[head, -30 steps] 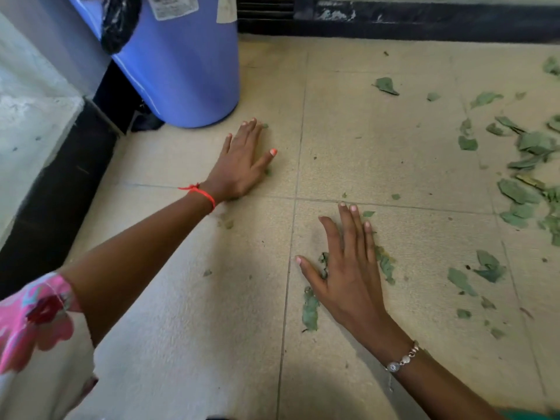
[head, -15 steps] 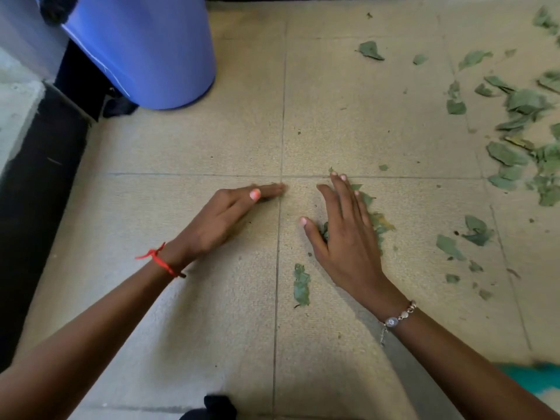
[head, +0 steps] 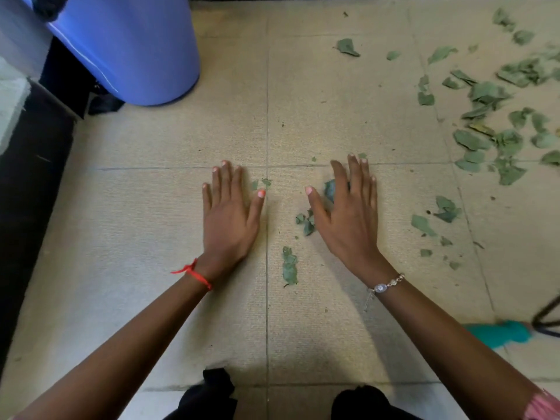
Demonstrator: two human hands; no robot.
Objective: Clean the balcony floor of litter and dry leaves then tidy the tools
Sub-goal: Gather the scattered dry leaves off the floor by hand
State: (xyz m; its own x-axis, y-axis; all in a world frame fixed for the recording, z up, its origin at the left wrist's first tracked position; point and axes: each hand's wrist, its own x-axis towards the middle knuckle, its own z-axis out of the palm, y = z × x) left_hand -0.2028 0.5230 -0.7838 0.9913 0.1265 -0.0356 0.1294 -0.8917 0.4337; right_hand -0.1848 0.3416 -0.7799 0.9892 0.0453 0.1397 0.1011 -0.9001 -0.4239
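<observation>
Head | blue barrel [head: 127,50] upper-left | leaf pile [head: 485,92] right | teal object [head: 500,333] lower-right

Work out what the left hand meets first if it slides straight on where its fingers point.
The way looks free: bare floor tile lies ahead of the left hand to the frame's top. The blue bin seems left of that line, though depth is unclear.
</observation>
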